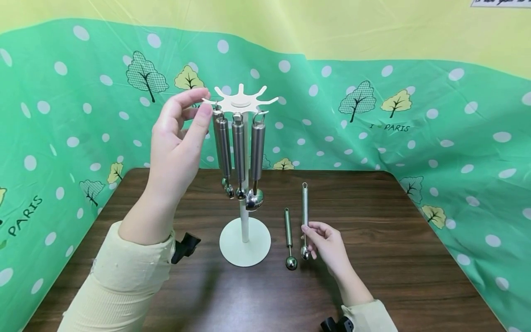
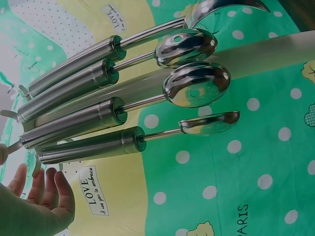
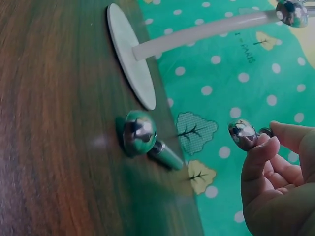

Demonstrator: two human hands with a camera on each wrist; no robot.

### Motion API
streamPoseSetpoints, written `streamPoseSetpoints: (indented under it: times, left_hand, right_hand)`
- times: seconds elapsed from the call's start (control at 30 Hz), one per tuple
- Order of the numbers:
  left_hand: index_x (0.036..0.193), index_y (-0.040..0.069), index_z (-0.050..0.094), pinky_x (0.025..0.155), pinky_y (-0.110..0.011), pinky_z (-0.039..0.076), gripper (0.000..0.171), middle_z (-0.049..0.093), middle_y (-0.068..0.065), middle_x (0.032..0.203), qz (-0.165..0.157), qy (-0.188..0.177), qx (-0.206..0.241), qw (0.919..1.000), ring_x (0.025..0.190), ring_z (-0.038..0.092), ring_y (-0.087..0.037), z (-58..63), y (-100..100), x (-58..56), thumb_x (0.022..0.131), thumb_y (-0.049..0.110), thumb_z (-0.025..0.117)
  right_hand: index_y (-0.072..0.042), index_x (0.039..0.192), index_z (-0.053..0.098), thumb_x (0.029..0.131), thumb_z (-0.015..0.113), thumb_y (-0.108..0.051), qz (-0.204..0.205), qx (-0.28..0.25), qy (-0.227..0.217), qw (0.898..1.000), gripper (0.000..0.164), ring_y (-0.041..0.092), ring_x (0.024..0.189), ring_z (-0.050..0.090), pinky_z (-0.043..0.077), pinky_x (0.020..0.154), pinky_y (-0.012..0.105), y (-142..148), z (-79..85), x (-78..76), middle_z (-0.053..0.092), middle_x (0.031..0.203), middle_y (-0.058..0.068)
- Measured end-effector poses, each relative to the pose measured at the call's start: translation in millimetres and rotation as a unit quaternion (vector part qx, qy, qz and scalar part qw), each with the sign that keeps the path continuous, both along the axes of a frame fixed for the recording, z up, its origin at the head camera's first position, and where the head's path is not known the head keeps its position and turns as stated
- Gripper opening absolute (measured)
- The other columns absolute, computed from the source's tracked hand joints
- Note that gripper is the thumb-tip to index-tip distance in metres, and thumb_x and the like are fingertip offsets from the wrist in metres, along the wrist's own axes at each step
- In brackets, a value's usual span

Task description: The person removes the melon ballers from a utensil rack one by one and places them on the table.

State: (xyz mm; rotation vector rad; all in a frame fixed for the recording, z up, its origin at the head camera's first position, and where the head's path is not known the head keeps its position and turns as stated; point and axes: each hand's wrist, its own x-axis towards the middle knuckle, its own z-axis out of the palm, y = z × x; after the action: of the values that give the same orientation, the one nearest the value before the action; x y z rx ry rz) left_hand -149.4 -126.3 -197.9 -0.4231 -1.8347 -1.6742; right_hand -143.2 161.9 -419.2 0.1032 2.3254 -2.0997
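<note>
A white rotary hanging rack (image 1: 245, 230) stands on the table with several steel melon ballers and scoops (image 1: 258, 143) hanging from its arms, bowls down. My left hand (image 1: 178, 133) is at the rack's top, thumb and fingertips around the tip of a left-hand arm; the left wrist view shows that hand (image 2: 42, 201) beside the hanging handles (image 2: 74, 118). Low on the right, my right hand (image 1: 329, 244) pinches a melon baller (image 1: 305, 203) near its neck, its handle pointing away. In the right wrist view its round bowl (image 3: 243, 134) is lifted off the table.
Another melon baller (image 1: 288, 230) lies on the dark wooden table (image 1: 394, 258), between the rack's round base and my right hand. A green and yellow patterned cloth (image 1: 332, 106) hangs behind the table and at its sides.
</note>
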Motion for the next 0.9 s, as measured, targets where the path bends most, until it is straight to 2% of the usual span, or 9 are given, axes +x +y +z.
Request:
streamPoseSetpoints:
  times: [0.3, 0.6, 0.9]
  left_hand:
    - [0.129, 0.005, 0.060, 0.078, -0.023, 0.047, 0.031, 0.058, 0.001, 0.126, 0.002, -0.003, -0.003, 1.0000, 0.103, 0.053, -0.015, -0.4, 1, 0.8, 0.101, 0.018, 0.055]
    - [0.128, 0.005, 0.060, 0.078, -0.024, 0.047, 0.031, 0.058, 0.002, 0.126, 0.003, -0.005, -0.005, 1.0000, 0.101, 0.054, -0.015, -0.7, 0, 1.1, 0.101, 0.019, 0.055]
    - [0.128, 0.005, 0.060, 0.078, -0.024, 0.047, 0.031, 0.058, 0.002, 0.126, 0.006, -0.006, -0.006, 0.9999, 0.101, 0.054, -0.015, -0.5, 1, 1.9, 0.101, 0.019, 0.055]
  right_hand:
    - [0.015, 0.116, 0.058, 0.096, 0.062, -0.007, 0.006, 0.025, -0.040, 0.999, 0.030, 0.006, 0.048, 0.048, 0.040, 0.041, 0.017, 6, -15.4, -5.6, 0.064, 0.075, 0.002]
    - [0.015, 0.123, 0.055, 0.096, 0.064, -0.012, 0.017, 0.057, -0.068, 0.996, 0.039, 0.005, 0.046, 0.047, 0.040, 0.041, 0.017, 15, -32.8, -11.0, 0.062, 0.075, 0.001]
    - [0.014, 0.120, 0.057, 0.095, 0.065, -0.013, 0.014, 0.069, -0.092, 0.993, 0.038, 0.005, 0.046, 0.048, 0.040, 0.041, 0.018, 17, -44.2, -14.5, 0.066, 0.072, 0.003]
